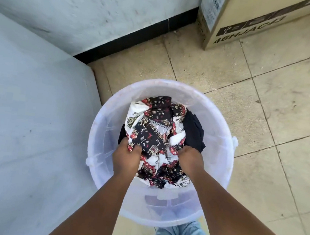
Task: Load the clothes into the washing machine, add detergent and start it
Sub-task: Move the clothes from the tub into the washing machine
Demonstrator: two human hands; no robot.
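We are at the gathering step: the clothes have to come out of the bucket (222, 151) before anything goes into the washing machine, and no machine we can identify is in view. The bucket, a translucent white one, stands on the tiled floor (269, 104); it is our landmark. Inside it lies the patterned garment (154, 134), black, white and red, bunched on top, with a dark garment (193, 131) partly under it toward the bucket's right wall.

To do this well, we judge it best to gather the whole bundle at once, working our fingers under the dark piece too, and lift straight up so no trailing end catches on the rim. The fabric looks light and loose, so a corner could slip free and drop back; bunching it inward first should help.

Both our arms reach down into the bucket from its near rim. Our left hand (126, 153) is at the near-left side of the pile, fingers curled into the patterned cloth and gripping a fold. Our right hand (190, 158) is at the near-right side, fingers dug down into the same cloth, apparently gripping it as well, though the fingertips are buried and hidden.

Beyond the bucket's far right stands a cardboard box (250, 19); to the bucket's left is a pale grey surface (24, 111).
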